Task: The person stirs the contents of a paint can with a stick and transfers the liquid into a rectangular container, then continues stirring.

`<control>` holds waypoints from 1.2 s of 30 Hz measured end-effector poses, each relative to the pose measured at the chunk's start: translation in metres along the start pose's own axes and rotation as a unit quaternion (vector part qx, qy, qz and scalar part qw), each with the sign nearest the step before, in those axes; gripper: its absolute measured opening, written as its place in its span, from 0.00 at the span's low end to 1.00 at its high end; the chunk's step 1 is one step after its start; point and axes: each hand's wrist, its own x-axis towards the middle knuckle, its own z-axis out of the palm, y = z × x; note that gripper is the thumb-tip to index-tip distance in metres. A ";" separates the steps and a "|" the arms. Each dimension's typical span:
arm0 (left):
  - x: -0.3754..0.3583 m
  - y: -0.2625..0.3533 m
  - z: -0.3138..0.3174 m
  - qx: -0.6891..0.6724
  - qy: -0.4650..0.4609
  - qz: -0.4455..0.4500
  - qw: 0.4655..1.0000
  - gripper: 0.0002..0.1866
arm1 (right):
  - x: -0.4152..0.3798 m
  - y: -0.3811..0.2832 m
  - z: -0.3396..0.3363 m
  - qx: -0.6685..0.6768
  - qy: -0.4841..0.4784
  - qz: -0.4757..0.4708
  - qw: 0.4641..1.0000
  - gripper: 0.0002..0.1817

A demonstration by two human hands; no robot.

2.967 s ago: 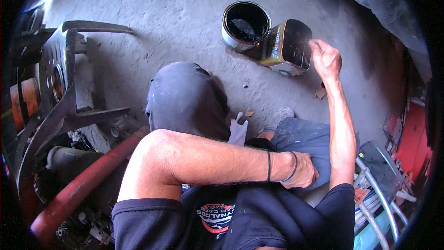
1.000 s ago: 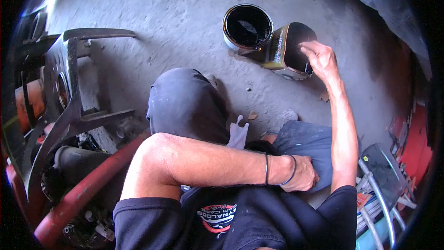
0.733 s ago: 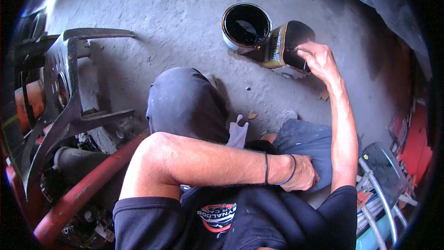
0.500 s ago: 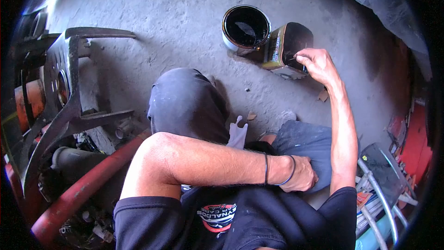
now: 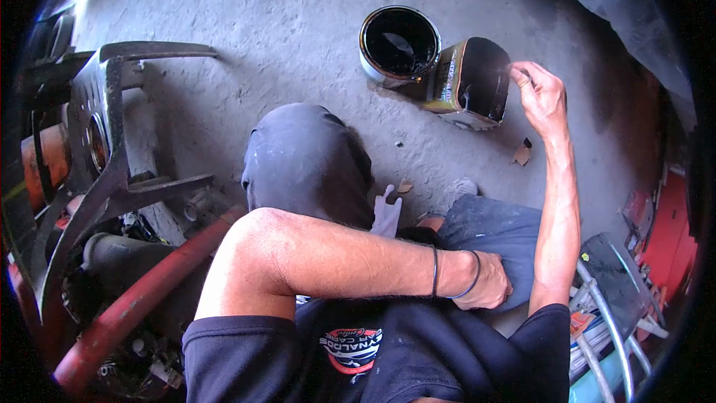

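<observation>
My right hand is at the right rim of a square tin with a dark inside. Its thumb and fingers are pinched together, and anything between them is too small to make out. Touching the tin on the left stands a round can holding glossy black liquid. My left hand, with dark bands at the wrist, rests closed on my thigh in grey trousers. Whether it holds anything is hidden.
A dark metal frame stands at the left beside a red tube. Metal tubes and a red panel lie at the right. Cardboard scraps are on the concrete floor. Clear plastic sheeting hangs at top right.
My right hand has moved from over the tin's opening to the right, out to its rim. My left hand has stayed on my thigh.
</observation>
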 end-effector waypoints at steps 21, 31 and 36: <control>-0.002 0.006 0.001 -0.003 -0.003 0.011 1.000 0.17 | -0.009 0.012 0.029 0.006 -0.143 -0.056 0.988 0.13; 0.000 0.014 0.006 0.009 -0.018 0.018 1.000 0.17 | -0.020 -0.002 -0.002 0.025 -0.093 -0.031 0.995 0.13; -0.001 0.013 0.008 0.010 -0.009 0.022 1.000 0.16 | -0.020 -0.003 -0.011 0.017 -0.048 -0.022 0.998 0.13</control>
